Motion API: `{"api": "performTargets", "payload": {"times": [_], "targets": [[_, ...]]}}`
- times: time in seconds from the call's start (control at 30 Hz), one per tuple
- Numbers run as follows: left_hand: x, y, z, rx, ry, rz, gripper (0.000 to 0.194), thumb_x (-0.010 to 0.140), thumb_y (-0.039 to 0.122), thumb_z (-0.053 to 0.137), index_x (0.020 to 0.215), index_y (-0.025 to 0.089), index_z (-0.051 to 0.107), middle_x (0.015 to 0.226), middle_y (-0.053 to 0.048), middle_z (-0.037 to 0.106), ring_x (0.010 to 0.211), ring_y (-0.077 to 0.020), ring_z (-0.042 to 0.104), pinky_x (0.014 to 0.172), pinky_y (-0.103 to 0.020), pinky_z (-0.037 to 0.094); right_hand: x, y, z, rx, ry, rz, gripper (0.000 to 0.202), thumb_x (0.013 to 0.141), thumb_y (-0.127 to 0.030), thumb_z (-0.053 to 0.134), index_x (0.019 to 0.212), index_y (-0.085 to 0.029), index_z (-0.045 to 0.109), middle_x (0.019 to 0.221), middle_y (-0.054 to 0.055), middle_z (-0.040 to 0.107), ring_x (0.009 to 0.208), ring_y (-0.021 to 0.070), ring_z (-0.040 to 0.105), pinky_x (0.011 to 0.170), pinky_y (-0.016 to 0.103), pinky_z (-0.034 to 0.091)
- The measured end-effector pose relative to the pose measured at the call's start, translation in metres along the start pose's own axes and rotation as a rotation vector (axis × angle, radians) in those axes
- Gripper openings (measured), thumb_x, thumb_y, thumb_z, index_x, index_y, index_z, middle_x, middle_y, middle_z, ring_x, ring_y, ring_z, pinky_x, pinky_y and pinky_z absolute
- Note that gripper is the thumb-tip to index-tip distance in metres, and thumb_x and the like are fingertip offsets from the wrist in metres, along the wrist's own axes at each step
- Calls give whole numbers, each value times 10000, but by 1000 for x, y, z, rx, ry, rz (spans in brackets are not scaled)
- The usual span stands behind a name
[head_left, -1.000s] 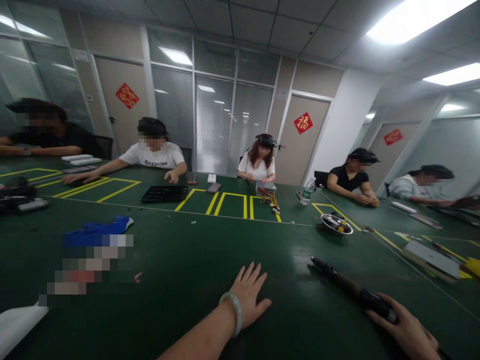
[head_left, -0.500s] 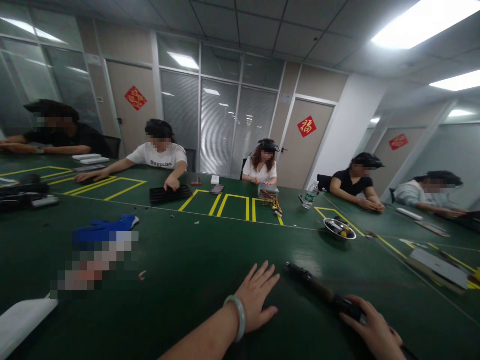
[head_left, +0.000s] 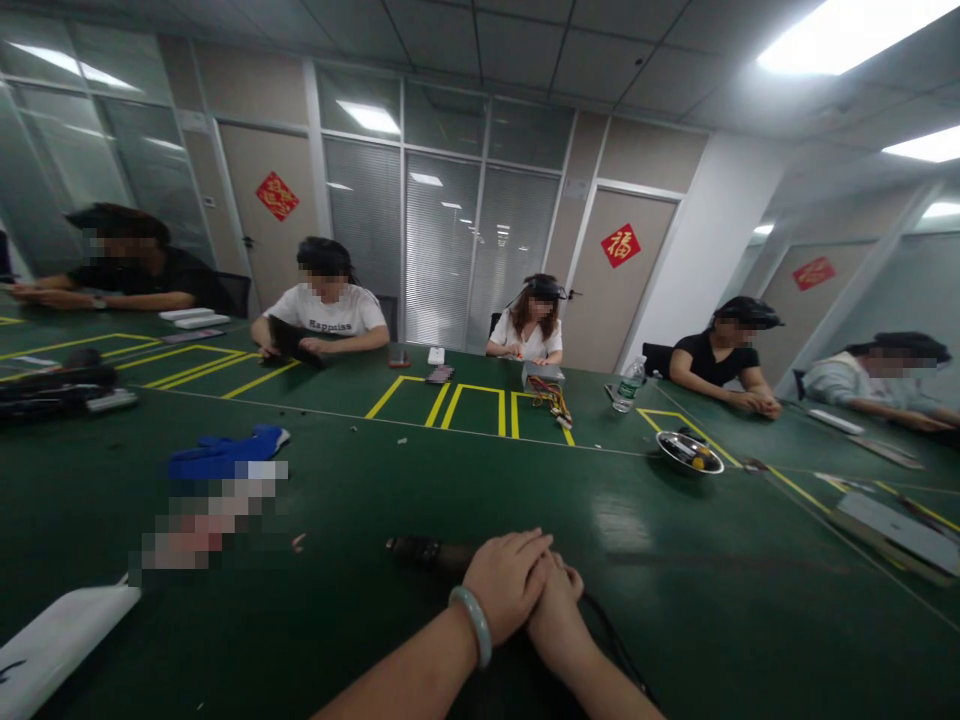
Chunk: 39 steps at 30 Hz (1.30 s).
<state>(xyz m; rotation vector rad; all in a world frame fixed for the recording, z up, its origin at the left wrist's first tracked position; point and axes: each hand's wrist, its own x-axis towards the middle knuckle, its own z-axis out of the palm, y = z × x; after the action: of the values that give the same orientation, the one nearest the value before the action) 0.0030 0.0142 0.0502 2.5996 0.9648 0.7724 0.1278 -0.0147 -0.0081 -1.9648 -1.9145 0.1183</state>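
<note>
A dark corded electric screwdriver (head_left: 442, 556) lies across the front of the green table (head_left: 337, 620), its tip pointing left. My left hand (head_left: 506, 580), with a pale bangle on the wrist, is closed over the handle, fingers together. Against it, my right hand (head_left: 559, 610) is wrapped round the cord end of the handle. The fingers of both hands overlap, so most of the handle and part of the grip are hidden. A black cord (head_left: 619, 640) trails from beneath my right hand toward the front edge.
Left of my hands are a blue glove (head_left: 225, 455) and a white object (head_left: 67, 630). A metal bowl (head_left: 690, 455) with small items and a water bottle (head_left: 628, 385) stand at right. Wires (head_left: 551, 400) lie across the table, where several people sit.
My right hand has swung the screwdriver leftward to my left hand, which was spread flat and now closes over it. Across the table, a person has lifted a black flat object.
</note>
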Motion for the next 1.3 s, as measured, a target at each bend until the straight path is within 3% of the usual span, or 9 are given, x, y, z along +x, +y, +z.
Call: {"api": "performTargets", "payload": {"times": [0.1,0.2,0.4,0.57,0.83,1.0,1.2,1.3], "targets": [[0,-2,0,10,18,-33,394,979,355,310,1295,242,517,1322,-22,553,1185,-187,508,1014,-351,390,-1,-1,-12,32,-38,-4,515,776,-226,500,1289,-199,495,1332,141,512,1240,316,448,1014,472,312],[0,-1,0,8,7,-27,366,965,405,353,1233,242,541,1273,-29,577,1129,-205,534,976,-362,406,-15,15,-40,41,-44,-73,598,711,-251,566,1296,-198,459,1333,110,486,1239,297,432,1014,437,332],[1,-2,-7,114,-160,17,398,795,491,606,1086,223,563,1027,-41,636,949,-240,583,841,-372,446,-46,52,-76,-32,-31,-11,246,815,-324,527,1038,-226,562,1040,70,591,966,251,569,856,393,421],[2,-6,-9,162,-214,75,350,798,414,610,1094,238,552,1049,-25,617,975,-219,570,844,-350,440,-50,49,-79,-50,-125,22,183,897,-296,401,931,-242,572,966,45,618,841,202,604,804,349,426],[1,-10,-5,177,-218,109,304,846,438,551,1103,279,582,1035,-20,613,944,-207,577,813,-339,434,-62,44,-83,-177,-197,81,111,829,-274,511,903,-231,582,947,66,634,832,233,619,750,354,433],[2,-10,-6,173,-209,110,294,857,442,534,1097,281,587,1038,-13,612,941,-206,577,804,-340,434,-66,47,-86,-196,-246,118,177,866,-258,417,814,-235,584,890,62,638,745,209,616,686,345,428],[2,-12,-3,166,-193,95,293,864,454,540,1097,280,579,1038,-3,619,945,-203,578,795,-341,431,-41,58,-96,-154,-51,254,314,911,-389,333,938,-235,606,1033,68,618,775,209,599,622,332,427],[3,-13,-1,168,-190,73,316,878,492,523,1105,278,572,1053,-4,619,945,-202,581,794,-343,429,-29,65,-94,-110,36,244,338,903,-426,363,992,-226,621,1080,67,609,831,213,596,638,324,436]]}}
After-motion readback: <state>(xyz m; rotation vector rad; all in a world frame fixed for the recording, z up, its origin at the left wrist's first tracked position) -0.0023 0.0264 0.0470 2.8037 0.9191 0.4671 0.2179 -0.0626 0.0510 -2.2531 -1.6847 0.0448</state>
